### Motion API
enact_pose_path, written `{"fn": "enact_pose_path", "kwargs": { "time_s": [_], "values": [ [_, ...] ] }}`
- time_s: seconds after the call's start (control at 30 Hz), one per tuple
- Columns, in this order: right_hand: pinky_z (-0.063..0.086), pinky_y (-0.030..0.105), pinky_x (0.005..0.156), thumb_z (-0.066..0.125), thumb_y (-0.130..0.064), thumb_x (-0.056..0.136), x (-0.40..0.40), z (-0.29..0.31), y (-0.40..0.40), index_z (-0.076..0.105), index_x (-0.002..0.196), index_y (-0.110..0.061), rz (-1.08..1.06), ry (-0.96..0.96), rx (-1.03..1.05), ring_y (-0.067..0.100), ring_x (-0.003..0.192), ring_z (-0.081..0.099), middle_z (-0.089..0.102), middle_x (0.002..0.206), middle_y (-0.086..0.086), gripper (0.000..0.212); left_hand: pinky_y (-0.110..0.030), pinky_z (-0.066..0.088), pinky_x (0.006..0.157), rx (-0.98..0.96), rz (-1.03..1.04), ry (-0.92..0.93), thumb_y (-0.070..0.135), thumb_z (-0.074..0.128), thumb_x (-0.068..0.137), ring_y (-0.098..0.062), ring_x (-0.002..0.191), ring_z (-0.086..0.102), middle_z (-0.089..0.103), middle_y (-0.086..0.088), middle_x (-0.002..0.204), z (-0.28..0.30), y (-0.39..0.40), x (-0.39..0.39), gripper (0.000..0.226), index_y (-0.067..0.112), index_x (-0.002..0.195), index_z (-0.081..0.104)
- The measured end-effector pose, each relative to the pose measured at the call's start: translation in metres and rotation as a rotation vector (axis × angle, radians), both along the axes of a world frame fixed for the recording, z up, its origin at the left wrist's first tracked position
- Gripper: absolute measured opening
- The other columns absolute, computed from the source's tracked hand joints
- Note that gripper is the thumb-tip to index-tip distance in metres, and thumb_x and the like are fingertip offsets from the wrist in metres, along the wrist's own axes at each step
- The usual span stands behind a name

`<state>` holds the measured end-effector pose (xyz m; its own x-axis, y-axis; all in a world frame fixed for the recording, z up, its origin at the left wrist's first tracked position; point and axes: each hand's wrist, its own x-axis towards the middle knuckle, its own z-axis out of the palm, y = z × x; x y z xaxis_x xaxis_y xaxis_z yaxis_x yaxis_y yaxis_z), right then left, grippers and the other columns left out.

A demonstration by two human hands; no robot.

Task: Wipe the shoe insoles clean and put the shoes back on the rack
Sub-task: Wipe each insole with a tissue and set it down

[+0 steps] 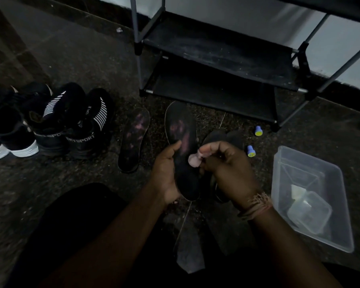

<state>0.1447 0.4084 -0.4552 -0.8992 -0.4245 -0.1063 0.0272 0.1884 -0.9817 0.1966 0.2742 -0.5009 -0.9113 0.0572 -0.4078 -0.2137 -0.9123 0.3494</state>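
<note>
My left hand (166, 171) grips a dark insole (181, 129) with worn pink patches, holding it by its lower half above the floor. My right hand (227, 165) pinches a small pale wipe (193, 160) against the insole's middle. A second worn insole (134, 138) lies flat on the floor to the left. More dark insoles (222, 136) lie behind my right hand, partly hidden. Black sport shoes with white stripes (71, 121) stand at the left beside black shoes with white soles (10, 134). The black shoe rack (216, 55) stands ahead with bare shelves.
A clear plastic tub (312, 196) holding a smaller clear container (310, 210) sits on the floor at the right. Two small blue-and-yellow caps (258, 130) (250, 151) lie near the rack's foot. My dark-clothed knee (71, 225) fills the lower left.
</note>
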Motion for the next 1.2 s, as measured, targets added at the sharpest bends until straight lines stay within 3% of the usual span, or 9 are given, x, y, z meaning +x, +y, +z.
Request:
{"fn": "enact_pose_path", "kwargs": {
  "time_s": [0.1, 0.2, 0.4, 0.53, 0.63, 0.7, 0.87, 1.03, 1.2],
  "values": [
    [0.054, 0.021, 0.085, 0.065, -0.002, 0.091, 0.003, -0.003, -0.001, 0.075, 0.095, -0.009, 0.090, 0.119, 0.109, 0.007, 0.090, 0.071, 0.076, 0.092, 0.001, 0.013, -0.045, 0.041, 0.113, 0.016, -0.027, 0.000, 0.045, 0.046, 0.101, -0.033, 0.126, 0.056, 0.057, -0.022, 0.135, -0.003, -0.003, -0.001, 0.064, 0.001, 0.147, 0.047],
    [0.049, 0.017, 0.089, 0.066, -0.003, 0.090, 0.007, -0.010, -0.003, 0.075, 0.094, -0.015, 0.269, 0.379, 0.250, 0.005, 0.095, 0.067, 0.073, 0.095, -0.006, 0.016, -0.048, 0.030, 0.121, 0.046, -0.053, 0.009, 0.064, 0.050, 0.095, -0.033, 0.144, 0.041, 0.047, -0.024, 0.151, -0.008, -0.006, -0.004, 0.079, 0.002, 0.145, 0.046],
    [0.055, 0.031, 0.081, 0.066, -0.010, 0.089, 0.015, -0.016, -0.009, 0.067, 0.092, -0.025, 0.383, 0.462, 0.353, 0.002, 0.089, 0.066, 0.070, 0.090, -0.012, 0.015, -0.045, 0.045, 0.106, -0.009, -0.067, -0.093, 0.087, 0.037, 0.082, -0.028, 0.122, 0.065, 0.064, -0.019, 0.135, -0.018, -0.003, -0.011, 0.100, 0.004, 0.129, 0.067],
    [0.049, 0.035, 0.075, 0.067, -0.006, 0.085, 0.015, -0.021, -0.010, 0.064, 0.082, -0.021, 0.230, 0.677, 0.424, 0.007, 0.082, 0.058, 0.067, 0.083, -0.009, 0.015, -0.047, 0.040, 0.113, -0.060, -0.160, -0.090, 0.094, 0.029, 0.076, -0.030, 0.132, 0.057, 0.059, -0.019, 0.141, -0.020, 0.004, -0.011, 0.110, 0.010, 0.142, 0.058],
    [0.041, 0.026, 0.071, 0.071, -0.009, 0.085, 0.005, -0.022, -0.005, 0.064, 0.081, -0.022, 0.007, 0.823, 0.511, 0.008, 0.077, 0.049, 0.068, 0.082, -0.009, 0.015, -0.049, 0.040, 0.114, -0.159, -0.183, -0.099, 0.094, 0.027, 0.077, -0.031, 0.129, 0.059, 0.062, -0.016, 0.138, -0.022, 0.015, -0.009, 0.100, 0.022, 0.139, 0.061],
    [0.041, 0.026, 0.069, 0.071, -0.009, 0.085, 0.007, -0.023, -0.007, 0.066, 0.082, -0.022, -0.053, 0.807, 0.515, 0.008, 0.076, 0.050, 0.068, 0.082, -0.008, 0.015, -0.046, 0.042, 0.113, -0.179, -0.191, -0.112, 0.092, 0.024, 0.079, -0.029, 0.130, 0.059, 0.063, -0.014, 0.138, -0.022, 0.017, -0.009, 0.100, 0.022, 0.138, 0.061],
    [0.053, 0.028, 0.072, 0.068, -0.012, 0.088, 0.027, -0.023, -0.017, 0.067, 0.085, -0.023, 0.093, 0.550, 0.378, 0.004, 0.078, 0.066, 0.071, 0.083, -0.009, 0.011, -0.041, 0.036, 0.118, -0.067, -0.021, -0.115, 0.086, 0.032, 0.084, -0.025, 0.131, 0.058, 0.060, -0.014, 0.142, -0.021, 0.009, -0.009, 0.098, 0.010, 0.139, 0.060],
    [0.045, 0.024, 0.064, 0.073, -0.017, 0.088, 0.000, -0.023, -0.003, 0.065, 0.078, -0.021, -0.140, 0.656, 0.454, 0.008, 0.070, 0.062, 0.068, 0.076, -0.009, 0.013, -0.043, 0.042, 0.109, -0.083, -0.106, -0.100, 0.077, 0.024, 0.094, -0.028, 0.129, 0.059, 0.061, -0.017, 0.140, -0.018, 0.024, -0.004, 0.086, 0.013, 0.142, 0.056],
    [0.041, 0.004, 0.065, 0.074, -0.011, 0.086, 0.023, -0.025, -0.016, 0.069, 0.079, -0.021, 0.041, 0.460, 0.345, -0.005, 0.071, 0.063, 0.070, 0.076, -0.013, 0.013, -0.040, 0.051, 0.090, -0.120, -0.033, -0.141, 0.080, 0.028, 0.091, -0.029, 0.106, 0.072, 0.071, -0.020, 0.120, -0.021, 0.013, -0.007, 0.090, 0.007, 0.113, 0.076]
  ]
}}
